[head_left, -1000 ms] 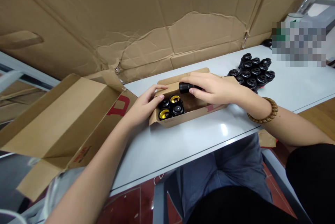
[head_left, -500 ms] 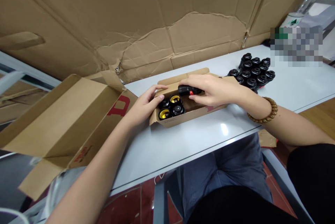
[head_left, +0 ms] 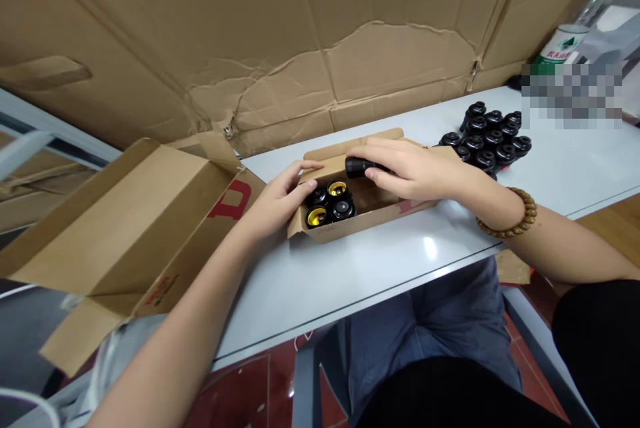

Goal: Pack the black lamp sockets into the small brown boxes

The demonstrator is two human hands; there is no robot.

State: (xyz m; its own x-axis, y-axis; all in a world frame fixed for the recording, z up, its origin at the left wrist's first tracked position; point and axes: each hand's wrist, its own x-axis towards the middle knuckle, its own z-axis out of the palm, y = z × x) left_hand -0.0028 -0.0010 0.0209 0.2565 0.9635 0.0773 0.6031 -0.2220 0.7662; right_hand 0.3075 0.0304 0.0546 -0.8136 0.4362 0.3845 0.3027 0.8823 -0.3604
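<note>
My right hand (head_left: 400, 165) is closed around a black flashlight (head_left: 357, 167), which lies nearly level over the open cardboard box (head_left: 330, 233). Its head end points left; the rest is covered by my fingers. Inside the box's left part stand several black flashlights (head_left: 343, 209), two of them showing yellow inner rims. My left hand (head_left: 280, 198) holds the left end of the box, thumb and forefinger reaching over its edge, close to the standing flashlights. Some of its fingers are hidden.
Several more black flashlights (head_left: 485, 138) stand grouped on the white table (head_left: 280, 308) at right. A larger open carton (head_left: 125, 215) is at left. Cardboard sheeting (head_left: 280, 28) rises behind the table. A plastic bottle (head_left: 565, 41) is at the far right, beside a blurred-out patch.
The flashlight in my right hand has rolled, so its red part no longer shows. My left hand keeps its place on the box. The view has shifted slightly.
</note>
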